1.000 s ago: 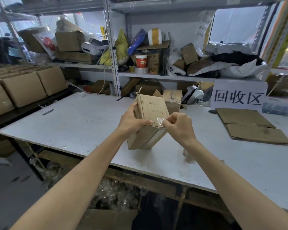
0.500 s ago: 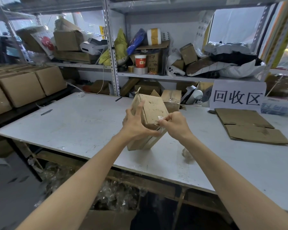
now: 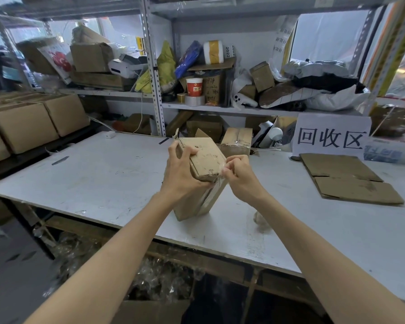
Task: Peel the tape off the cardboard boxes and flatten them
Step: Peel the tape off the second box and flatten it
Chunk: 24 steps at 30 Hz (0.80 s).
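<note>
We held a tilted cardboard box [image 3: 206, 157] on the worktop [image 3: 103, 178] and pinched its tape [image 3: 222, 169].
Our left grip [image 3: 181, 174] curled round the box's left side, thumb across the top face, with the box's lower end resting on the worktop. Our right grip [image 3: 240, 177], touching the box's right edge, pinched the clear tape at that upper corner. Another taped box [image 3: 236, 141] stood just behind; flattened cardboard [image 3: 346, 178] lay well apart to the right.
</note>
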### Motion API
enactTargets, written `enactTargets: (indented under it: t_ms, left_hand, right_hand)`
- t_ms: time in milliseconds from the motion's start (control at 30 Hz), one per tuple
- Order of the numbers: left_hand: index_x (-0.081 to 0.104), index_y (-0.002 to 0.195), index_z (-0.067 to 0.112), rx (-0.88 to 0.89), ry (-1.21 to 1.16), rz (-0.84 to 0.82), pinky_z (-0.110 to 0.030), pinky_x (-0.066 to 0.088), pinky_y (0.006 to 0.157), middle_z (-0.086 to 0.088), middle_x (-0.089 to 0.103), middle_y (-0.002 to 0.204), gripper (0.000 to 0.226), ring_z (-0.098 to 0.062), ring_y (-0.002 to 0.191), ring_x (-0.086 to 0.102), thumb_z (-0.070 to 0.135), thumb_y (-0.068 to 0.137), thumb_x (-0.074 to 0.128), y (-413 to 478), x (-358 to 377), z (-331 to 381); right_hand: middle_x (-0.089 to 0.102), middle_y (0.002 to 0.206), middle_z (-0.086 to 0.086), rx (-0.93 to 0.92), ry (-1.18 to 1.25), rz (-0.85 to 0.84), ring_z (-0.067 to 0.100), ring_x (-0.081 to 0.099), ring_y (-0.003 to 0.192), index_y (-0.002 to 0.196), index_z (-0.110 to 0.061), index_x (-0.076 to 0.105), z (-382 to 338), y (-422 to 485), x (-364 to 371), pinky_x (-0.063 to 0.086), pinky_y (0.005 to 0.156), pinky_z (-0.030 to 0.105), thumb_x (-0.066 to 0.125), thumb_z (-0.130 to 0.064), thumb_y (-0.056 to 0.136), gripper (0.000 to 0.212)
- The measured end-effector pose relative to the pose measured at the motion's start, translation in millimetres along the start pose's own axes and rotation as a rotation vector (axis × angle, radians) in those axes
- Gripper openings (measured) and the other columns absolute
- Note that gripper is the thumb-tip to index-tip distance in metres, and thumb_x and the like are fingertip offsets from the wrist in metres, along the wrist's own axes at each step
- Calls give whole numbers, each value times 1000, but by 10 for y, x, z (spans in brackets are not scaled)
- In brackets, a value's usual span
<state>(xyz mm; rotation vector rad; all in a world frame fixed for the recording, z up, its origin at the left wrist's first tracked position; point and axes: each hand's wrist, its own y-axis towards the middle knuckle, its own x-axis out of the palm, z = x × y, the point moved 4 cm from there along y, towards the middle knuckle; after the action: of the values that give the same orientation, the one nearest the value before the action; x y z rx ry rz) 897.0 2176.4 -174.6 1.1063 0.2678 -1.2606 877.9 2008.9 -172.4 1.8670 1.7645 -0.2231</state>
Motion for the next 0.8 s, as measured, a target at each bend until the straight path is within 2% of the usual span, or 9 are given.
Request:
enactTargets:
  t_ms: [100,200,267,333,400,567,633,700,800]
  left_hand:
    - [43,125,23,-1,-2,10,-45,43,108,-9,18,147,91,-28,135,33,50,53,91,-4,-5,5]
    - [43,126,24,-8,39,13,-45,42,108,-8,18,147,90,-28,135,32,54,54,89,2,10,36]
    - [42,127,26,0,77,4,-45,43,108,-7,17,147,91,-29,133,33,57,55,87,1,19,40]
    - [42,128,26,3,97,2,-44,44,106,-7,18,146,92,-30,130,35,59,54,86,4,23,33]
    - [43,126,26,-25,107,10,-43,46,105,-7,21,143,93,-30,127,38,62,52,85,21,11,8]
    - [44,124,24,-169,47,-16,-44,46,105,-4,23,138,100,-29,126,40,68,45,85,93,-12,-103]
    - [44,124,25,-182,38,-21,-45,46,104,-3,23,139,100,-28,126,39,68,44,85,95,3,-109]
    - [44,124,25,-209,30,-29,-46,47,103,-2,23,138,100,-27,125,38,69,44,84,79,18,-120]
    - [45,125,24,-219,-9,-56,-44,46,103,-1,25,138,100,-25,125,35,68,45,85,53,40,-130]
  right_hand:
    - [48,113,10,-46,9,127,17,51,105,90,-3,51,39,-48,14,52,73,18,53,-12,95,11]
    - [56,109,10,-78,63,257,21,57,100,104,-6,50,18,-70,-1,56,78,31,62,-14,90,20]
    - [57,109,6,-98,1,241,19,57,99,114,-6,58,-5,-40,-13,53,79,26,66,-17,89,28]
    - [60,100,6,-111,-64,241,17,58,91,99,-4,69,-37,-19,-48,47,71,16,71,-18,85,20]
    - [64,89,6,-128,-113,289,14,58,81,83,-2,68,-69,-19,-87,40,60,10,73,-16,84,14]
    - [66,95,2,-112,21,316,14,62,85,73,-6,54,-35,-82,-29,47,58,9,62,-4,86,15]
    - [68,89,-1,-95,74,356,10,64,81,69,-9,56,-10,-95,-48,50,61,11,66,-5,83,17]
    - [69,79,-3,-87,101,414,8,66,74,66,-10,59,26,-108,-77,54,64,20,71,-6,79,18]
    - [68,68,-4,-100,103,460,11,66,66,66,-13,59,70,-149,-78,54,58,21,74,-7,75,18]
